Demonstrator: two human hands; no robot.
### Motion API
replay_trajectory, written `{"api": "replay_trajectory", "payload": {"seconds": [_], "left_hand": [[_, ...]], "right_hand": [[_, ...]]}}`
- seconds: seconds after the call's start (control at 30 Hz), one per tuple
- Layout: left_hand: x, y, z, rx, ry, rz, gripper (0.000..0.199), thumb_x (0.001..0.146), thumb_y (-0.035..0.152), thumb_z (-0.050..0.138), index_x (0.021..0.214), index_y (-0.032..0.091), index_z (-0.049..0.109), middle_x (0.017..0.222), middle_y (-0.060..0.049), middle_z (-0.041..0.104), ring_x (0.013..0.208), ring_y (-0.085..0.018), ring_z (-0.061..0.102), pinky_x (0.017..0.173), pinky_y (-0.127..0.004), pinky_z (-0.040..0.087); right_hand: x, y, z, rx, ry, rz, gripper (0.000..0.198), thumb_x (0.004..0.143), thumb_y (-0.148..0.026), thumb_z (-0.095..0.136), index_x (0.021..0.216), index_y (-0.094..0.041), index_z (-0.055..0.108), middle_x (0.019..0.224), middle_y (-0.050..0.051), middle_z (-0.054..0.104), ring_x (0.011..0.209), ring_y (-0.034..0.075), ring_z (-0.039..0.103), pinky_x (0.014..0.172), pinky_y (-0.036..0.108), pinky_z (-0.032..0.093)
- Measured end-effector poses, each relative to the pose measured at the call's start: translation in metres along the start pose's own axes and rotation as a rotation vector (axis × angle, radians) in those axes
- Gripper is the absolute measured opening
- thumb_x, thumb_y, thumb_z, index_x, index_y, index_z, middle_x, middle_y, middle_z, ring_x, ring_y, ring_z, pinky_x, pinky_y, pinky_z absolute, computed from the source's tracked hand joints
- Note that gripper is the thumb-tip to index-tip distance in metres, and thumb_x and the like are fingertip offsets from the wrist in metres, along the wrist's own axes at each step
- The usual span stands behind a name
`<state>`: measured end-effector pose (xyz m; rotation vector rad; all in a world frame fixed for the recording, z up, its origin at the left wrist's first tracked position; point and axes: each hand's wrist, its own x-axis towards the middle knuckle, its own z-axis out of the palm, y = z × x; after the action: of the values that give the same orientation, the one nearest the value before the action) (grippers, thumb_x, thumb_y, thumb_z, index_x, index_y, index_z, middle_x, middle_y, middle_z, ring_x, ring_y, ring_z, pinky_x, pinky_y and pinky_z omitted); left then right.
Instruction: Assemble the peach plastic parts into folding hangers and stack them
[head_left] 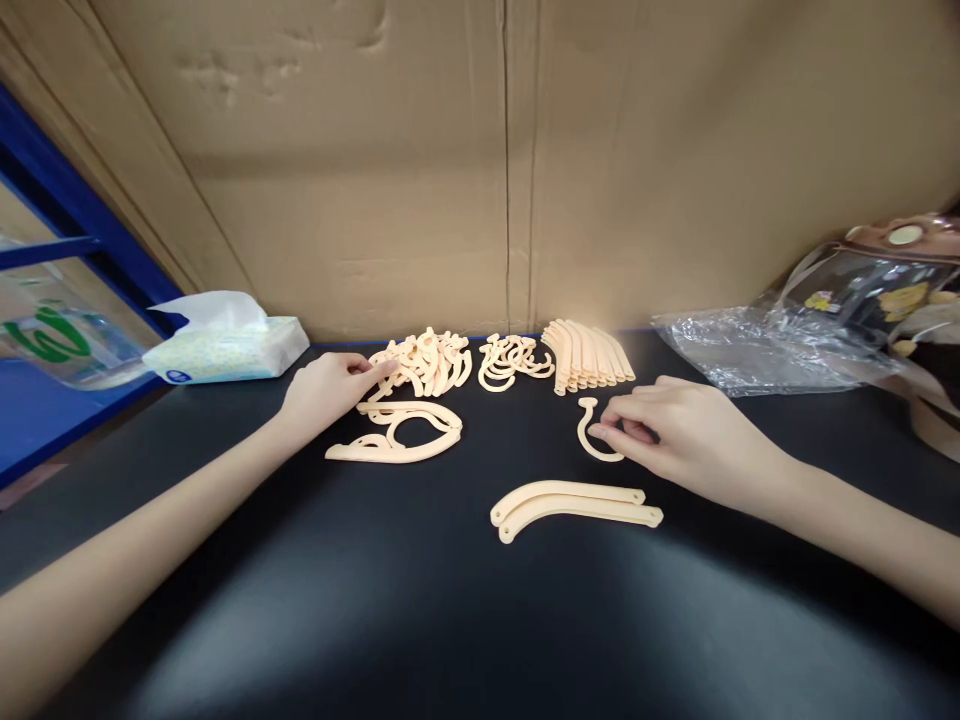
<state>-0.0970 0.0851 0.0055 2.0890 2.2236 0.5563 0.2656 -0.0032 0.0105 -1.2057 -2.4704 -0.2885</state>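
My left hand (330, 393) reaches to the left edge of a heap of small curved cream plastic pieces (431, 362), its thumb and forefinger pinched on one of them. Just in front of it lies a folded cream hanger (394, 455) with a rounded opening in the middle. My right hand (671, 425) pinches a cream plastic hook (583, 428), which is at the tabletop with its small knobbed end pointing away. Two curved hanger arms (577, 505) lie side by side, nearer to me and left of my right hand.
More hooks (514, 358) lie heaped at the back, beside stacked hanger arms (589, 352). A tissue pack (225, 345) stands at the back left. Clear plastic wrap (757, 350) and a transparent bag (862, 285) are at the right. Cardboard (375, 200) closes off the black table's (420, 620) rear.
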Motion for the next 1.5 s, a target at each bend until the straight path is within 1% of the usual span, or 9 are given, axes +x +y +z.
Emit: {"api": "replay_trajectory", "payload": {"seconds": [0.23, 0.3, 0.4, 0.53, 0.6, 0.9, 1.23, 1.37, 1.5], "left_hand": [[0.006, -0.006, 0.001, 0.019, 0.056, 0.075, 0.043, 0.085, 0.050, 0.041, 0.080, 0.016, 0.066, 0.070, -0.008, 0.066, 0.062, -0.023, 0.059, 0.051, -0.031, 0.042], [0.006, -0.007, -0.002, 0.068, 0.101, 0.177, 0.034, 0.084, 0.040, 0.043, 0.093, 0.015, 0.065, 0.087, -0.012, 0.068, 0.082, -0.028, 0.062, 0.067, -0.036, 0.048], [0.005, -0.010, -0.007, 0.149, 0.102, 0.393, 0.034, 0.083, 0.029, 0.044, 0.107, 0.019, 0.065, 0.114, -0.011, 0.062, 0.108, -0.030, 0.053, 0.094, -0.043, 0.042], [0.008, -0.019, -0.009, 0.415, 0.148, 0.703, 0.036, 0.091, 0.027, 0.040, 0.112, 0.017, 0.067, 0.117, -0.014, 0.061, 0.103, -0.032, 0.054, 0.089, -0.046, 0.044], [0.010, -0.023, -0.009, 0.529, 0.191, 0.773, 0.035, 0.092, 0.026, 0.040, 0.112, 0.016, 0.067, 0.116, -0.015, 0.062, 0.102, -0.033, 0.055, 0.083, -0.045, 0.046], [0.011, -0.023, -0.015, 0.659, 0.219, 0.878, 0.035, 0.092, 0.008, 0.037, 0.106, 0.018, 0.068, 0.119, -0.014, 0.063, 0.112, -0.030, 0.055, 0.085, -0.040, 0.044], [0.001, -0.013, -0.042, 0.697, 0.277, 0.962, 0.031, 0.094, 0.005, 0.036, 0.103, 0.012, 0.064, 0.104, -0.014, 0.070, 0.098, -0.026, 0.060, 0.082, -0.037, 0.041], [-0.004, -0.007, -0.046, 0.610, 0.373, 0.907, 0.028, 0.098, 0.013, 0.035, 0.100, 0.015, 0.063, 0.096, -0.011, 0.071, 0.090, -0.024, 0.061, 0.076, -0.036, 0.038], [-0.022, 0.018, -0.034, 0.446, 0.409, 0.852, 0.029, 0.102, 0.032, 0.036, 0.101, 0.017, 0.061, 0.092, -0.007, 0.071, 0.085, -0.021, 0.061, 0.072, -0.034, 0.038]], "right_hand": [[-0.001, 0.000, 0.000, 0.005, 0.005, -0.027, 0.030, 0.090, -0.025, 0.054, 0.061, -0.021, 0.051, 0.050, -0.006, 0.050, 0.049, 0.012, 0.048, 0.056, 0.025, 0.033], [-0.001, 0.000, 0.000, 0.006, 0.009, -0.025, 0.029, 0.090, -0.025, 0.054, 0.062, -0.021, 0.052, 0.050, -0.006, 0.051, 0.049, 0.012, 0.048, 0.056, 0.025, 0.033], [-0.001, 0.001, -0.001, 0.002, 0.015, -0.022, 0.029, 0.090, -0.025, 0.054, 0.062, -0.021, 0.052, 0.050, -0.006, 0.051, 0.049, 0.012, 0.048, 0.056, 0.025, 0.033], [-0.002, 0.001, -0.002, -0.006, 0.023, -0.027, 0.029, 0.090, -0.024, 0.055, 0.061, -0.021, 0.051, 0.050, -0.006, 0.051, 0.049, 0.012, 0.047, 0.056, 0.025, 0.032], [-0.002, 0.001, -0.002, -0.009, 0.025, -0.027, 0.029, 0.090, -0.024, 0.055, 0.061, -0.021, 0.050, 0.050, -0.006, 0.050, 0.049, 0.012, 0.047, 0.056, 0.025, 0.032], [-0.001, 0.000, 0.000, -0.019, 0.017, -0.034, 0.028, 0.089, -0.022, 0.055, 0.061, -0.020, 0.050, 0.051, -0.006, 0.051, 0.049, 0.012, 0.047, 0.056, 0.025, 0.032], [-0.003, -0.001, -0.004, -0.001, -0.002, -0.022, 0.026, 0.090, -0.023, 0.054, 0.064, -0.021, 0.053, 0.052, -0.006, 0.053, 0.051, 0.012, 0.048, 0.058, 0.026, 0.033], [-0.003, 0.000, -0.005, -0.007, -0.014, -0.017, 0.028, 0.091, -0.024, 0.052, 0.063, -0.021, 0.050, 0.052, -0.005, 0.052, 0.051, 0.012, 0.048, 0.061, 0.026, 0.035], [-0.001, 0.001, -0.006, -0.029, -0.032, 0.010, 0.031, 0.091, -0.025, 0.050, 0.061, -0.020, 0.048, 0.053, -0.004, 0.054, 0.050, 0.012, 0.047, 0.058, 0.026, 0.034]]}}
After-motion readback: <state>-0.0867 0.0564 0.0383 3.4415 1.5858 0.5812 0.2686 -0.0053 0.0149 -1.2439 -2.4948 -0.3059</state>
